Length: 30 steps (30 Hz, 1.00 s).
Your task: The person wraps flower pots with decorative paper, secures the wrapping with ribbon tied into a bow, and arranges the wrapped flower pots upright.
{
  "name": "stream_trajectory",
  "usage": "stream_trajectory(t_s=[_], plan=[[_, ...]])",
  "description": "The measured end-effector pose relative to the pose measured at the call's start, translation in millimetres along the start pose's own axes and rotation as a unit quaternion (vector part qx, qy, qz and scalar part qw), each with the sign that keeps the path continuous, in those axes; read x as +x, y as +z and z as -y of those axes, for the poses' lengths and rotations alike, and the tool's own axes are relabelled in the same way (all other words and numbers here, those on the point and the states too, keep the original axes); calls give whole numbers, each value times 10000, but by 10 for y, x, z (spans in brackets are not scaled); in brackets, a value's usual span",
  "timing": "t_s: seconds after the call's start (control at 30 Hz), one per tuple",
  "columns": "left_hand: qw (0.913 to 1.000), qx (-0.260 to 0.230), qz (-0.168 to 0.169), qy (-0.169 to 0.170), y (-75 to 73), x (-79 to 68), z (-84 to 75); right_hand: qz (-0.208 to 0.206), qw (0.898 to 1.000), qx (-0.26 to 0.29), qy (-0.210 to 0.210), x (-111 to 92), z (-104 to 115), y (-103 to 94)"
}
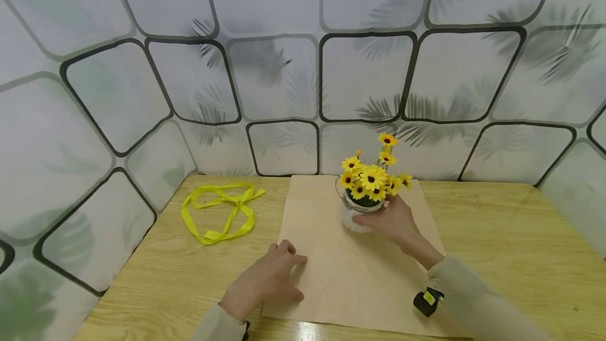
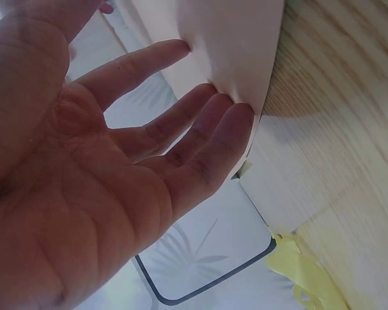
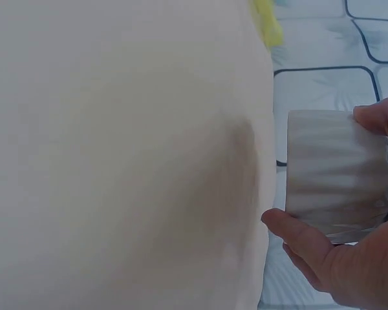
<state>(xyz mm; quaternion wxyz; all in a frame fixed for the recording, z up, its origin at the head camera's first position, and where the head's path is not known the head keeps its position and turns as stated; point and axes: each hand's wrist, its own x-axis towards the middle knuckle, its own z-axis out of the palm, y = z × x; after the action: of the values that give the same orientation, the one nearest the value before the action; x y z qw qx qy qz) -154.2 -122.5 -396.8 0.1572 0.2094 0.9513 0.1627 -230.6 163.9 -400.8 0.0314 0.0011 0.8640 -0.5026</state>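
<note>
A white pot [image 1: 356, 217] of yellow daisy-like flowers [image 1: 372, 178] is upright over the back part of a brown paper sheet [image 1: 350, 278]. My right hand [image 1: 395, 222] grips the pot from the right, fingers and thumb round its sides. In the right wrist view a narrow gap separates the pot's base [image 3: 339, 171] from the paper. Over the sheet's left edge, my left hand [image 1: 270, 280] rests its fingertips [image 2: 236, 119] on the paper, fingers spread and slightly bent. The flowers are out of sight in the right wrist view.
A yellow ribbon [image 1: 208, 237] lies loosely looped on the wooden table [image 1: 511, 236], left of the paper. Behind and to the left stands a patterned wall covering [image 1: 279, 83] with dark rounded outlines and leaf shapes. A thin wire handle hangs at the pot's rim.
</note>
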Motion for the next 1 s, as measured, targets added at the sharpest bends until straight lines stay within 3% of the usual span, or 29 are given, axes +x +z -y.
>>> stream_trajectory(t_s=[0.5, 1.0], plan=[[9991, -103, 293, -296, -13, 52, 9, 23, 9999, -5, -136, 98, 144, 403], [9992, 6, 268, -285, 0, 59, 21, -61, 9988, -275, -407, 142, 152, 541]])
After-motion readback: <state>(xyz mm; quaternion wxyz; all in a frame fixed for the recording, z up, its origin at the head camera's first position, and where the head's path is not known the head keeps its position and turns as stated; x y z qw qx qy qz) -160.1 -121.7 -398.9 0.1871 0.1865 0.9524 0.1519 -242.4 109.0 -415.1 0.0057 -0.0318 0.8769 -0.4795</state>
